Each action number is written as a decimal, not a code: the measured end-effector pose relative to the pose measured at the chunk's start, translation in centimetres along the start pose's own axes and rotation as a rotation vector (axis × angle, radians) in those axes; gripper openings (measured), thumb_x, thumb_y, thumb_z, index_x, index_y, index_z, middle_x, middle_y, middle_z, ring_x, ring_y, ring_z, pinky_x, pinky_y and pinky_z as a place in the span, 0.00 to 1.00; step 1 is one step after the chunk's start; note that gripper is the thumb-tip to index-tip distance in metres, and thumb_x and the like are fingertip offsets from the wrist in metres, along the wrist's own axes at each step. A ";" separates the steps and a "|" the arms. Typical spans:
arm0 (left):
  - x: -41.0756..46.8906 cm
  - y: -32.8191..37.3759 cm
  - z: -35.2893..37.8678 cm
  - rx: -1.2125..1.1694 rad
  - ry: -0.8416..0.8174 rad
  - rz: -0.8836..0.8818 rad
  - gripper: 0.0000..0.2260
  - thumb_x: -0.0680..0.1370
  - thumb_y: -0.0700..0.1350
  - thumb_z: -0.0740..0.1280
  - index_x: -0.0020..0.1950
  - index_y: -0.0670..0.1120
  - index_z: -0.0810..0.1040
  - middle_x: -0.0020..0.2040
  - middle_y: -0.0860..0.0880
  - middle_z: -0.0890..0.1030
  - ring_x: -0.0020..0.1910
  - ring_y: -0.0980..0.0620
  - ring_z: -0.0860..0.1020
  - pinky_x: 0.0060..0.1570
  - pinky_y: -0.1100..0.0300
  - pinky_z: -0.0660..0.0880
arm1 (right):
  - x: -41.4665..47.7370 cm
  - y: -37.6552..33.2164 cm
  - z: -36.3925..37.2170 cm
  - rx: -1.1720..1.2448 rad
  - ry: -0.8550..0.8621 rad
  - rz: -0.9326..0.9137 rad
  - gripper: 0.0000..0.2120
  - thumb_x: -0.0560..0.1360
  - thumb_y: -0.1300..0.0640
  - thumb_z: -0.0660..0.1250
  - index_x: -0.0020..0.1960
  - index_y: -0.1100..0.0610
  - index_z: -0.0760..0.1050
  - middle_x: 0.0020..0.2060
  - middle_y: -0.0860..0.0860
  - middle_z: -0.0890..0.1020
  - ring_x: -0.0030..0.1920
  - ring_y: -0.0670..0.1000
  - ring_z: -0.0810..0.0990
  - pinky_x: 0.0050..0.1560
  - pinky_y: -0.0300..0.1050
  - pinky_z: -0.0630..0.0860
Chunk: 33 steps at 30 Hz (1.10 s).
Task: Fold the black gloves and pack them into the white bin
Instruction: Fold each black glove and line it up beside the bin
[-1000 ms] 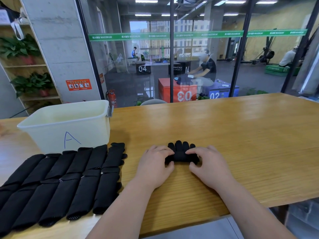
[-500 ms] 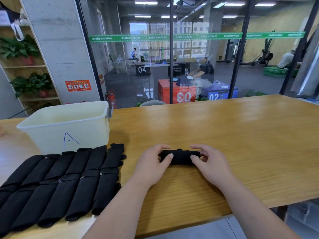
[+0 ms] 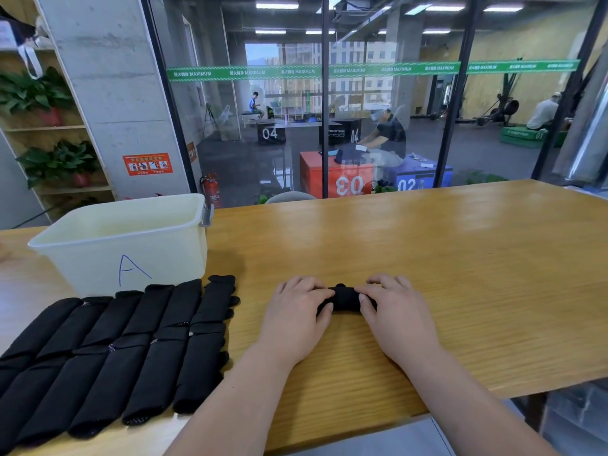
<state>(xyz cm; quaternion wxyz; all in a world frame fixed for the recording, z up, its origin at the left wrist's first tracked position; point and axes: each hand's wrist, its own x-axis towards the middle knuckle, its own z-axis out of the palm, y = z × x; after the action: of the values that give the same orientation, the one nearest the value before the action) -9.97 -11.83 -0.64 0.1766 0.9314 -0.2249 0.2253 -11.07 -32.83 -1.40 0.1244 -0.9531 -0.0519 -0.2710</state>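
Observation:
A small folded black glove (image 3: 345, 299) lies on the wooden table (image 3: 460, 274) in front of me. My left hand (image 3: 296, 315) grips its left end and my right hand (image 3: 396, 312) grips its right end, with fingers curled over the top and thumbs at the near side. Only the glove's middle shows between my hands. A row of several flat black gloves (image 3: 108, 350) lies at the near left. Behind them stands the white bin (image 3: 108, 248), marked with a blue "A"; what shows of its inside is bare.
The table's near edge runs just below my forearms. A glass wall rises behind the table's far edge. A shelf with potted plants (image 3: 49, 159) stands at the far left. The right half of the table is bare wood.
The glove's fingers, sticking out beyond my hands a second ago, are folded under into a compact bundle. Both hands have closed in over its ends.

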 end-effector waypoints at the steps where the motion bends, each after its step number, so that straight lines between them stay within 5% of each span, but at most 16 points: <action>1: 0.0 0.0 0.0 -0.006 -0.011 -0.009 0.16 0.85 0.54 0.63 0.72 0.57 0.80 0.65 0.62 0.77 0.66 0.57 0.72 0.69 0.58 0.64 | 0.1 0.0 0.0 0.012 -0.019 -0.001 0.14 0.84 0.47 0.62 0.65 0.44 0.83 0.63 0.41 0.81 0.63 0.49 0.75 0.56 0.49 0.78; 7: -0.3 0.2 -0.2 -0.037 -0.029 -0.050 0.19 0.86 0.56 0.61 0.77 0.56 0.76 0.71 0.60 0.74 0.70 0.55 0.72 0.74 0.59 0.63 | -0.1 -0.1 -0.5 0.065 -0.029 -0.008 0.14 0.83 0.45 0.63 0.64 0.44 0.83 0.55 0.39 0.85 0.56 0.48 0.76 0.55 0.49 0.78; 14: 0.0 -0.8 0.2 -0.110 -0.062 -0.155 0.24 0.86 0.62 0.58 0.80 0.56 0.70 0.76 0.57 0.74 0.77 0.57 0.69 0.82 0.52 0.57 | -0.5 -0.4 -1.5 0.214 -0.050 -0.054 0.11 0.80 0.38 0.64 0.47 0.41 0.81 0.38 0.37 0.78 0.42 0.40 0.74 0.42 0.40 0.73; 16: 0.0 -1.1 0.4 -0.180 -0.113 -0.160 0.25 0.85 0.64 0.59 0.81 0.57 0.69 0.77 0.58 0.74 0.78 0.57 0.68 0.80 0.50 0.61 | -0.5 -0.5 -1.7 0.259 -0.046 -0.090 0.08 0.80 0.39 0.66 0.51 0.40 0.81 0.43 0.35 0.78 0.47 0.38 0.74 0.44 0.39 0.73; 18: -0.1 -1.1 0.3 -0.239 -0.148 -0.164 0.25 0.84 0.64 0.60 0.81 0.58 0.68 0.77 0.58 0.74 0.78 0.56 0.67 0.78 0.48 0.65 | -0.4 -0.3 -1.6 0.271 -0.087 -0.117 0.14 0.81 0.39 0.64 0.65 0.39 0.77 0.59 0.33 0.76 0.60 0.37 0.72 0.57 0.39 0.75; 21: -0.2 -1.0 0.0 -0.259 -0.160 -0.173 0.25 0.85 0.61 0.61 0.82 0.57 0.68 0.78 0.57 0.72 0.81 0.56 0.63 0.80 0.48 0.62 | 0.0 -0.3 -1.2 0.222 -0.309 -0.172 0.29 0.85 0.35 0.53 0.84 0.40 0.55 0.81 0.32 0.55 0.81 0.40 0.52 0.79 0.45 0.59; 23: -0.2 -1.0 -0.1 -0.249 -0.180 -0.173 0.25 0.86 0.61 0.61 0.82 0.57 0.67 0.79 0.57 0.70 0.82 0.57 0.59 0.81 0.49 0.59 | 0.1 -0.4 -0.9 0.160 -0.429 -0.201 0.30 0.85 0.34 0.47 0.85 0.39 0.49 0.82 0.31 0.48 0.83 0.39 0.44 0.82 0.49 0.53; 33: 0.1 -1.3 0.3 -0.228 -0.193 -0.163 0.25 0.85 0.61 0.62 0.81 0.56 0.69 0.79 0.59 0.71 0.82 0.57 0.58 0.81 0.50 0.58 | 0.3 -0.2 -0.5 0.177 -0.482 -0.196 0.30 0.84 0.32 0.45 0.84 0.37 0.49 0.82 0.31 0.51 0.83 0.40 0.42 0.83 0.51 0.50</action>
<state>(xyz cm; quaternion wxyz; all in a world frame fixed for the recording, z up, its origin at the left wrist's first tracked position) -9.11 -10.90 -1.16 0.2765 0.9377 -0.1886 0.0929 -11.08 -32.72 -0.81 0.1647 -0.9659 -0.1954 -0.0416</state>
